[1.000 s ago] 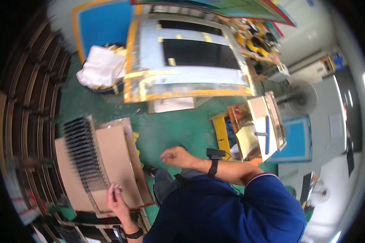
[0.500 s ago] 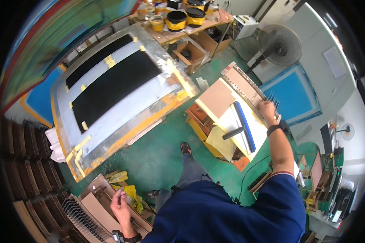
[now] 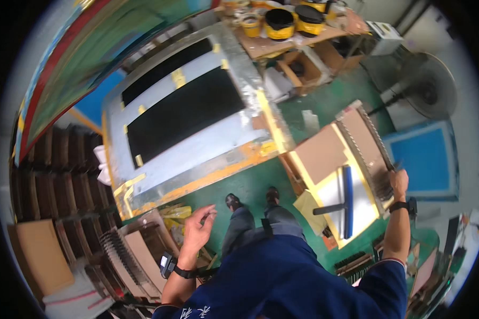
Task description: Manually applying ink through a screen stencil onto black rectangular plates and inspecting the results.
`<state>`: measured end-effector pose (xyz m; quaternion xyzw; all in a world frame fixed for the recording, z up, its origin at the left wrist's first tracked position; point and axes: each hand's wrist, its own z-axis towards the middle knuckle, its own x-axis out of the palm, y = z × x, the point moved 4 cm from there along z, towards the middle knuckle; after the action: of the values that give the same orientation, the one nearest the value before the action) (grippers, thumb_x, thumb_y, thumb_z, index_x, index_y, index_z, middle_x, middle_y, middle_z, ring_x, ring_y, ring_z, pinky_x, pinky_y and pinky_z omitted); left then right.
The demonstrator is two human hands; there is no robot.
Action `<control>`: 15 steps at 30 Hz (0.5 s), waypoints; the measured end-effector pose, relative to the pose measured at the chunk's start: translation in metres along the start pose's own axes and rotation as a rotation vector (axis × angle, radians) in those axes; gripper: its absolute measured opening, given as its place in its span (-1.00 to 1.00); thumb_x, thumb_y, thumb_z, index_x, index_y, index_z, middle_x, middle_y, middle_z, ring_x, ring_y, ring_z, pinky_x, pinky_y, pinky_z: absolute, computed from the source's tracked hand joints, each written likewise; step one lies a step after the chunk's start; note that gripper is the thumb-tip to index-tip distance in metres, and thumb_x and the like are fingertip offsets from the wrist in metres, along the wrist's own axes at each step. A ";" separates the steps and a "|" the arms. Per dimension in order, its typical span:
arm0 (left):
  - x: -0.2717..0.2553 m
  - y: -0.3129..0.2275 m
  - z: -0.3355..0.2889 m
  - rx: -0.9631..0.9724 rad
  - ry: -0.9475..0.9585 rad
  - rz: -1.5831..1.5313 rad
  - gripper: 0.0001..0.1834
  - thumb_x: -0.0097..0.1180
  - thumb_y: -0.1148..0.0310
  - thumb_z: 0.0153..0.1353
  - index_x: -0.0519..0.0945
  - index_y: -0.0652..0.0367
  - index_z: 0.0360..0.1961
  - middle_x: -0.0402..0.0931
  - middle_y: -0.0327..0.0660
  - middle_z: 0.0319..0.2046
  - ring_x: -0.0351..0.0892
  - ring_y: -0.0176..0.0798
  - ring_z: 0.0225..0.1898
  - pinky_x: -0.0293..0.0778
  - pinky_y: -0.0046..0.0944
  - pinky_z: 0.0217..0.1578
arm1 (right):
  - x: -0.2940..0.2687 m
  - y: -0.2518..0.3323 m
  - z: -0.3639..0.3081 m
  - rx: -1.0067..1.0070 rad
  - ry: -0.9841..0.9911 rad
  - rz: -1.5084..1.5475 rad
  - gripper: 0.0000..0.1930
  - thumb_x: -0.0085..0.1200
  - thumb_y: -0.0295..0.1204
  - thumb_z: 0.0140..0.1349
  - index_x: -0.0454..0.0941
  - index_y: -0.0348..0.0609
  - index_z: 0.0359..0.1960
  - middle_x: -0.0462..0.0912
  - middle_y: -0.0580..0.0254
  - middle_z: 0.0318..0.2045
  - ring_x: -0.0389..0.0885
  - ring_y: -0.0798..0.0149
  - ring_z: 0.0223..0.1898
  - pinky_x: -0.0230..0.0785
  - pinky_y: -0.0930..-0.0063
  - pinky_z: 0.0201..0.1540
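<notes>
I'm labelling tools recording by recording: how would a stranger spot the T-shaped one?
Right of the big table with two black panels lies a yellow-edged white sheet. On it, left of the right hand, rests the T-shaped tool. Its blue bar and dark handle set it apart from the flat brown board.

A workshop: black panels (image 3: 186,117) are taped onto a smeared wide bench (image 3: 207,143); behind it, stained tubs (image 3: 279,24) crowd a wooden bench (image 3: 258,49); left of it stand dark racks (image 3: 64,194); right of it, a pedestal fan (image 3: 431,90) and blue framed panel (image 3: 420,159).
</notes>
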<state>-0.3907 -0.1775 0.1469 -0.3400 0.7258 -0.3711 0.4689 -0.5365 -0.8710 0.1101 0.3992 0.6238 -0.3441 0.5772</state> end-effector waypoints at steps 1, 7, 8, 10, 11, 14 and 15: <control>0.006 -0.003 0.007 0.016 0.047 -0.048 -0.72 0.11 0.54 0.24 0.59 0.28 -0.01 0.65 -0.10 -0.23 0.64 -0.30 -0.22 0.52 -0.35 -0.16 | -0.010 0.009 -0.007 -0.127 -0.008 0.014 -0.56 0.22 -0.15 0.05 0.61 -0.41 -0.36 0.65 -0.26 -0.36 0.65 -0.19 -0.25 0.47 0.06 -0.16; 0.023 -0.033 0.058 0.132 0.173 -0.023 -0.72 0.09 0.50 0.27 0.58 0.27 0.01 0.66 -0.08 -0.22 0.64 -0.29 -0.15 0.53 -0.31 -0.13 | -0.076 0.151 -0.105 -0.658 0.488 0.499 -0.78 0.11 -0.39 0.25 0.54 -0.35 -0.40 0.51 0.11 -0.58 0.42 0.36 -0.49 0.30 0.37 -0.40; 0.023 -0.042 0.069 0.207 0.183 -0.073 -0.71 0.10 0.47 0.28 0.57 0.27 0.02 0.66 -0.09 -0.21 0.64 -0.28 -0.15 0.53 -0.30 -0.11 | -0.083 0.188 -0.128 -0.751 0.590 0.549 -0.80 0.10 -0.40 0.26 0.55 -0.35 -0.38 0.52 0.12 -0.57 0.43 0.38 -0.47 0.31 0.40 -0.38; 0.021 -0.056 0.094 0.306 0.180 -0.170 -0.68 0.11 0.41 0.30 0.56 0.27 0.05 0.66 -0.10 -0.20 0.64 -0.27 -0.15 0.52 -0.30 -0.09 | -0.097 0.258 -0.174 -0.974 0.752 0.515 -0.82 0.12 -0.40 0.26 0.56 -0.31 -0.32 0.55 0.17 -0.54 0.48 0.35 -0.44 0.34 0.39 -0.34; 0.017 -0.060 0.105 0.313 0.179 -0.192 -0.67 0.11 0.39 0.31 0.55 0.27 0.07 0.66 -0.11 -0.19 0.64 -0.27 -0.15 0.51 -0.30 -0.08 | -0.099 0.289 -0.195 -1.007 0.830 0.468 -0.82 0.11 -0.39 0.27 0.56 -0.31 -0.33 0.56 0.17 -0.52 0.50 0.33 -0.44 0.35 0.39 -0.33; -0.015 -0.058 0.121 0.273 0.138 -0.222 -0.70 0.08 0.35 0.36 0.56 0.32 0.02 0.62 -0.20 -0.19 0.59 -0.36 -0.16 0.51 -0.35 -0.08 | -0.099 0.375 -0.253 -1.306 0.878 0.399 -0.82 0.10 -0.38 0.28 0.56 -0.29 -0.31 0.56 0.14 -0.49 0.50 0.30 -0.43 0.36 0.39 -0.32; -0.026 -0.050 0.122 0.138 0.242 -0.361 -0.73 0.06 0.34 0.37 0.58 0.31 -0.03 0.62 -0.21 -0.23 0.59 -0.40 -0.20 0.51 -0.37 -0.12 | -0.096 0.398 -0.267 -1.301 0.913 0.378 -0.81 0.11 -0.37 0.28 0.57 -0.28 -0.30 0.56 0.15 -0.49 0.50 0.30 -0.42 0.36 0.39 -0.31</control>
<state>-0.2605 -0.2068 0.1658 -0.3845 0.6770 -0.5360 0.3264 -0.2977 -0.4660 0.2444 0.1838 0.7945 0.3865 0.4308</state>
